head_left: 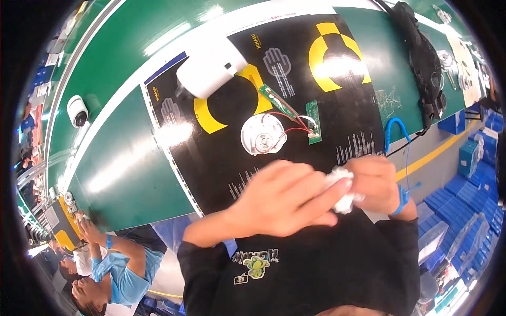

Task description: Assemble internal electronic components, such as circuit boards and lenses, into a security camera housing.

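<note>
Where the green worktop runs toward its near edge, it is covered by a black mat with yellow arc markings. At the mat's far left corner, a white cylindrical housing is laid on its side. Over the worktop's near edge, a crumpled white bundle is held between both hands: it is pinched by the bunched fingers of the left hand, while those of the right hand are curled against it, their tips hidden. A round white part is placed near the mat's middle, joined by red wires to an upright green board; a slanted green board is set beside it. A blue wrist strap is worn on the right wrist.
</note>
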A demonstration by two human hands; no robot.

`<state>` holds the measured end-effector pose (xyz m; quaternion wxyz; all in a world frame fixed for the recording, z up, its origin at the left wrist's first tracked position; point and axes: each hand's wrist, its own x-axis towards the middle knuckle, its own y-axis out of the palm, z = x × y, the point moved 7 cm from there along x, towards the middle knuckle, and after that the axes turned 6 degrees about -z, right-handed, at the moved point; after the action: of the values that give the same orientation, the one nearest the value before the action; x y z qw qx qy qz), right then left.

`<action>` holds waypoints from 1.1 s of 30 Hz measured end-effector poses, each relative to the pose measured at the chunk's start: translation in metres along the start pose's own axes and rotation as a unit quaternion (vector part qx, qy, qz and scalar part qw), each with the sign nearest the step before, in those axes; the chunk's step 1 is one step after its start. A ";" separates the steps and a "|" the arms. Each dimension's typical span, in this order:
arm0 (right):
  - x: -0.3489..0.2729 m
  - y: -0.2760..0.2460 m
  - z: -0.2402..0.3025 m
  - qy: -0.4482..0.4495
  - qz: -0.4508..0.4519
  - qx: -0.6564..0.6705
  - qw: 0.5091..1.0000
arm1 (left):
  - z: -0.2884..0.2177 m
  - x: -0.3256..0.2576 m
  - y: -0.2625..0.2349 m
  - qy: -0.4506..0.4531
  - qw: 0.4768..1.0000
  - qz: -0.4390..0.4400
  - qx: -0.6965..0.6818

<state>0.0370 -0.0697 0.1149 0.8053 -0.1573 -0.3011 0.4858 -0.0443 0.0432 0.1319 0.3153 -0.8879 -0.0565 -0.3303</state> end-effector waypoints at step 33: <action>-0.050 -0.061 -0.037 0.057 -0.358 -0.030 0.932 | 0.005 0.036 0.037 -0.119 0.984 -0.047 -0.125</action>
<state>0.0852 -0.1408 0.1035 0.9364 -0.0905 -0.3060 0.1463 -0.0023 0.0125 0.1318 0.1766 -0.9498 -0.0932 -0.2407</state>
